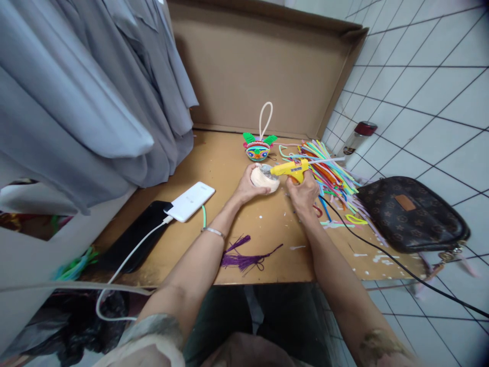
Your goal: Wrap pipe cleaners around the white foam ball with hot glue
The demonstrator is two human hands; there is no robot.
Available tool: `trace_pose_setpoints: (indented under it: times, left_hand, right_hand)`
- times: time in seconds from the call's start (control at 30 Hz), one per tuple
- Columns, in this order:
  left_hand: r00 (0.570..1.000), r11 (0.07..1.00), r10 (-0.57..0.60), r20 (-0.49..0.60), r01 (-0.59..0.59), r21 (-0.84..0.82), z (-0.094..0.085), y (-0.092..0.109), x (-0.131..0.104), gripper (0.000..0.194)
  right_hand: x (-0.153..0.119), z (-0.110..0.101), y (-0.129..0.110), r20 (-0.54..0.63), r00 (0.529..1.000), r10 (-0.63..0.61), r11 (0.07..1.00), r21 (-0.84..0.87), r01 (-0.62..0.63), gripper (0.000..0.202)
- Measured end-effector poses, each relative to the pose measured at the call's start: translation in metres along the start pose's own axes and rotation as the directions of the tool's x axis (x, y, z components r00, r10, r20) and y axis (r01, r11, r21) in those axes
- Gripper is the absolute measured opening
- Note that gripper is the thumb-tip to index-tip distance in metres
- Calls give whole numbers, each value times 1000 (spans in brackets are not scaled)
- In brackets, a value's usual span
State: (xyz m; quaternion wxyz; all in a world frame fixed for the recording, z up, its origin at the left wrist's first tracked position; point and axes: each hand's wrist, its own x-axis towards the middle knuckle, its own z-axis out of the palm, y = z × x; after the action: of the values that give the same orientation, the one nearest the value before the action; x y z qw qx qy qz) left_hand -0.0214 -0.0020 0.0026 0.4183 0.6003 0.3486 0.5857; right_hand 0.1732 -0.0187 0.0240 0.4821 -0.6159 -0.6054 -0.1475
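My left hand [248, 184] is wrapped round a small cream-coloured rounded piece [263, 179], hollow with a greyish inside. In my right hand [303, 193] is a yellow hot glue gun [289, 168], its nozzle pointing left at the rim of the hollow piece. Whether the nozzle touches it I cannot tell. A clear glue stick [326, 160] sticks out of the gun's back, and a black cord [355, 230] trails off to the right. Just behind stands a colourful lion-head ornament [257, 148] with green ears and a white loop [266, 118].
Many coloured pipe cleaners [332, 171] are heaped right of the gun, near a brown handbag [414, 214] and a red-lidded bottle [357, 137]. Purple tassels [244, 259] lie in front. On the left are a white power bank [191, 201] with cable and a black phone-like slab [133, 242]. Cardboard [263, 66] stands behind.
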Motion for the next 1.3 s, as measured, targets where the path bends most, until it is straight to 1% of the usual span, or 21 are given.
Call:
trace_pose_setpoints:
  times: [0.13,0.33,0.47,0.57,0.67,0.9,1.1,1.3]
  left_hand:
    - [1000,999,18,13,-18,45,-1,1,0,92]
    - [999,998,33,27,-35,45,-2,-2,1,92]
    - [999,998,45,22,-46,33,-1,-3,1,90]
    - [999,999,30,19,-30,26,-1,-2,0,90]
    - [1000,1000,9,11,-9,16,0,-3,1,92]
    - [1000,999,27,9,-28,23,0,-5,1,90]
    - [1000,999,18,15,-19,41,-2,-4,2,94]
    - [998,997,49,31,-51,65,-3,-5,2,91]
  right_hand:
    - [0,0,-1,13,1000,-2,1000,28,2,23]
    - [0,-2,-4,41,999,-18,998,63,16,27]
    - [-1,-2,-5,19,999,-40,998,52,39,27]
    - [0,-2,-4,12,1000,-29,1000,9,29,26]
    - [0,-4,-3,30,999,-21,999,-27,22,25]
    - [2,-9,-4,64,998,-7,998,-61,11,25]
    - [4,-9,-3,76,994,73,996,-54,-69,27]
    - [3,-5,-3,71,997,34,999,8,-35,26]
